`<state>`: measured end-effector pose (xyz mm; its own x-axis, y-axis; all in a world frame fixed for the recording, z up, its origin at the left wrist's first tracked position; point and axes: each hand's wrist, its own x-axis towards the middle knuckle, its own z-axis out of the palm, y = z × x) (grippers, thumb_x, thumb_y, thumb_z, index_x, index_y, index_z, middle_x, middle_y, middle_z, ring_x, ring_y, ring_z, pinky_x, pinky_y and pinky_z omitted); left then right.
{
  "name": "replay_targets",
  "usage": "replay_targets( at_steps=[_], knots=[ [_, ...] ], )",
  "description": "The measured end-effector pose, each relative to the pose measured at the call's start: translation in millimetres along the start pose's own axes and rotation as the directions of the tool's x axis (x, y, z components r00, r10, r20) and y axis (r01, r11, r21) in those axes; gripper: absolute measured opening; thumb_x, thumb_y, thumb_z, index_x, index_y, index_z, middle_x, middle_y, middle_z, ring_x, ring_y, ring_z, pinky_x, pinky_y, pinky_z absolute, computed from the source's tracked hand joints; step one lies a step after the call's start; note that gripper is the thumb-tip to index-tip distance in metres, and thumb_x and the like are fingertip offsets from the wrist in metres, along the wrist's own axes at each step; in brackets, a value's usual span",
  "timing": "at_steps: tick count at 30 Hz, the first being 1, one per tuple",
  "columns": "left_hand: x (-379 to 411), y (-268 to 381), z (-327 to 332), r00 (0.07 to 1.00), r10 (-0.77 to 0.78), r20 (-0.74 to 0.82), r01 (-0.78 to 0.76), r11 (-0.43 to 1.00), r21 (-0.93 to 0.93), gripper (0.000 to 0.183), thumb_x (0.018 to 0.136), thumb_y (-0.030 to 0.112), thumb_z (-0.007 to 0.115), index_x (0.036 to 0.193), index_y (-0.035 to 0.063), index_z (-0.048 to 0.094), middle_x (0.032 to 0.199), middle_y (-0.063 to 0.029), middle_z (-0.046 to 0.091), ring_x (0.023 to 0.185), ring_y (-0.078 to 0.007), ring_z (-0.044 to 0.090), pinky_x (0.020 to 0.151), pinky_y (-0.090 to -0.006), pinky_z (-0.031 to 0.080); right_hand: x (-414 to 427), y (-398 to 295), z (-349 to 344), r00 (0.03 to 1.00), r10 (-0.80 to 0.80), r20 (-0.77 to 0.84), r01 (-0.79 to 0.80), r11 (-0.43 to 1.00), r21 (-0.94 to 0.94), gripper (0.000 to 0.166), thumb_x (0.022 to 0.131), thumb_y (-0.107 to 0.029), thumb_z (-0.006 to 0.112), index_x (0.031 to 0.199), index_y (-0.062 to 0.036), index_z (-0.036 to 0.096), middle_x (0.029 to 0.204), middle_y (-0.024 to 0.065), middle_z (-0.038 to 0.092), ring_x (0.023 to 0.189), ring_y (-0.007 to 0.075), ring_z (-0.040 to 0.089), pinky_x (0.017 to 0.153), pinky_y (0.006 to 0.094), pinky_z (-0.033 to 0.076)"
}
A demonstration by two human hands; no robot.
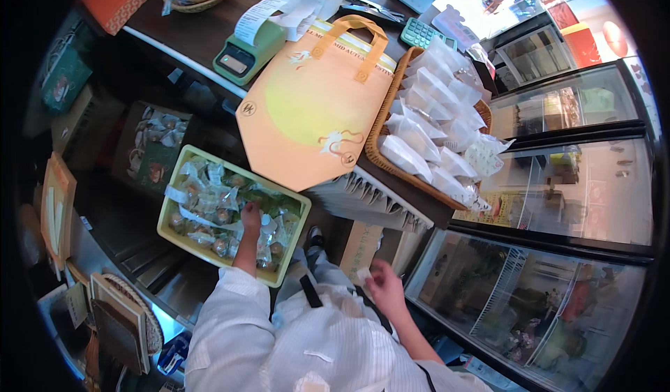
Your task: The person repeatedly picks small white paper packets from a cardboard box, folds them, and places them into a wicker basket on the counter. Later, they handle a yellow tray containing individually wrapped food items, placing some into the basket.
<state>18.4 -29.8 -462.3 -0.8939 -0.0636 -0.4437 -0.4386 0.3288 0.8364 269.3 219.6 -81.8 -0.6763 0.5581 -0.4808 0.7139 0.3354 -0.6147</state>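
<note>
My left hand (251, 215) reaches down into a pale yellow plastic crate (194, 253) and is among its contents. Several clear-wrapped round items (222, 215) fill the crate, with green packs visible towards its right side. Whether the fingers grip one of the packs is hidden. At my right side, in front of my body, my right hand (387, 289) pinches a small white piece (363, 274), perhaps paper. A peach-coloured gift bag (314, 109) with orange handles lies on the counter beyond the crate, its lower end jutting over the edge.
A wicker tray (384, 115) of white paper packets (413, 133) stands on the dark counter. Behind the bag are a green receipt printer (246, 57), scissors (374, 7) and a calculator (424, 32). Glass-fronted display fridges (555, 188) line the right; a cardboard box (361, 248) is on the floor.
</note>
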Motion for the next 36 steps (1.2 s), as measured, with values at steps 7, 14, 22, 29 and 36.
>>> replay_targets(
  at_steps=[7,14,22,29,36],
  knots=[
    [-163.8,186.5,-84.6,0.930,0.264,0.253,-0.141,0.897,-0.419,0.022,0.093,0.014,0.057,0.073,0.0091,0.047,0.071,0.0062,0.039,0.070,-0.0040,0.037,0.061,-0.0238,0.031,31.3,-67.8,4.7,0.958,-0.191,0.216,0.029,0.809,0.587,0.011,0.087,-0.003,0.062,0.098,-0.0029,0.059,0.083,-0.0007,0.063,0.075,0.0062,0.057,0.068,0.0222,0.046],
    [-251.6,279.0,-140.8,0.751,0.565,0.342,-0.468,0.821,-0.328,0.024,0.090,0.013,0.059,0.073,-0.0010,0.050,0.085,-0.0088,0.051,0.079,-0.0209,0.048,0.074,-0.0321,0.039,3.2,-179.3,8.9,0.803,-0.464,0.374,0.123,0.743,0.657,0.012,0.089,-0.004,0.062,0.099,-0.0031,0.058,0.086,-0.0011,0.061,0.077,0.0050,0.054,0.069,0.0211,0.044],
    [-281.9,315.7,-142.0,0.632,0.677,0.378,-0.626,0.733,-0.266,0.015,0.088,0.009,0.059,0.080,-0.0031,0.056,0.101,-0.0140,0.058,0.091,-0.0265,0.055,0.080,-0.0351,0.043,-22.2,-190.5,-6.8,0.804,-0.543,0.242,0.440,0.817,0.372,0.022,0.086,-0.001,0.063,0.106,-0.0021,0.054,0.076,0.0038,0.059,0.064,0.0104,0.052,0.060,0.0246,0.044],
    [-299.6,337.7,-109.5,0.606,0.674,0.422,-0.657,0.723,-0.213,0.014,0.087,0.007,0.059,0.078,-0.0023,0.055,0.093,-0.0134,0.055,0.085,-0.0269,0.053,0.075,-0.0352,0.043,-18.2,-174.3,-44.7,0.841,-0.527,0.123,0.534,0.845,-0.026,0.035,0.083,-0.019,0.070,0.106,-0.0006,0.051,0.078,0.0162,0.062,0.068,0.0319,0.061,0.063,0.0404,0.048],
    [-323.0,352.2,-81.0,0.577,0.474,0.665,-0.546,0.829,-0.116,0.012,0.086,0.007,0.058,0.079,-0.0026,0.056,0.094,-0.0148,0.057,0.085,-0.0265,0.055,0.077,-0.0351,0.044,10.8,-113.4,-87.5,0.780,-0.462,0.423,0.157,0.798,0.581,0.067,0.075,-0.030,0.081,0.125,0.0004,0.046,0.106,0.0102,0.061,0.100,0.0165,0.057,0.089,0.0333,0.047]
  ],
)
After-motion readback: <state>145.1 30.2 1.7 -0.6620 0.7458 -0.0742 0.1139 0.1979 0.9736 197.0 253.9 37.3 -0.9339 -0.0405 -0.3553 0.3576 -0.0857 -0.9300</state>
